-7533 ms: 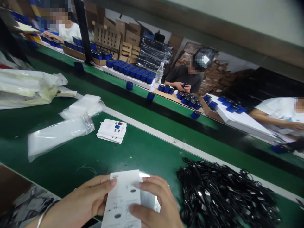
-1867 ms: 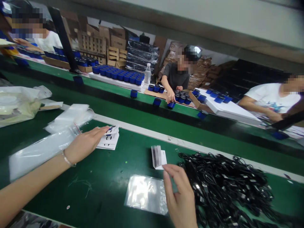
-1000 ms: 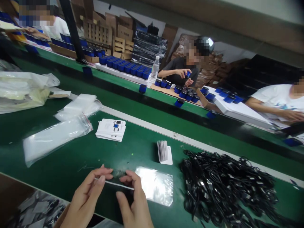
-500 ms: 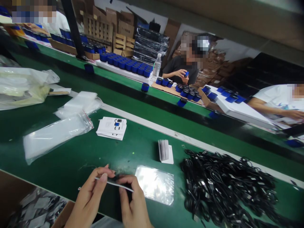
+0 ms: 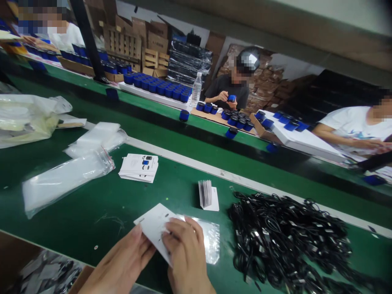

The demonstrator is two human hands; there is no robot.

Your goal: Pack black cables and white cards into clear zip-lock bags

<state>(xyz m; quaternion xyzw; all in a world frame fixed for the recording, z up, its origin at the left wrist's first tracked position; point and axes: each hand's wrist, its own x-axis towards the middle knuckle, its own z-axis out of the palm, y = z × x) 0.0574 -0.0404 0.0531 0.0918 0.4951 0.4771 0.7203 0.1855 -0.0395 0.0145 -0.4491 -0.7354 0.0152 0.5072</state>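
Pinching a leaflet (image 5: 154, 224) above the worktop (image 5: 137, 196), just inside its near edge, with fingers of left hand (image 5: 122, 255) closed on one side and of right hand (image 5: 185, 249) curled over the other. Toward the far edge, bags (image 5: 65, 175) leftward, cables (image 5: 284, 241) rightward; beyond, blue pots (image 5: 161, 87), workers (image 5: 226, 83), pallets (image 5: 122, 45).

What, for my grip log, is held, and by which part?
Rectangular white printed paper leaflet: left hand at its lower-left edge, right hand over its right side.
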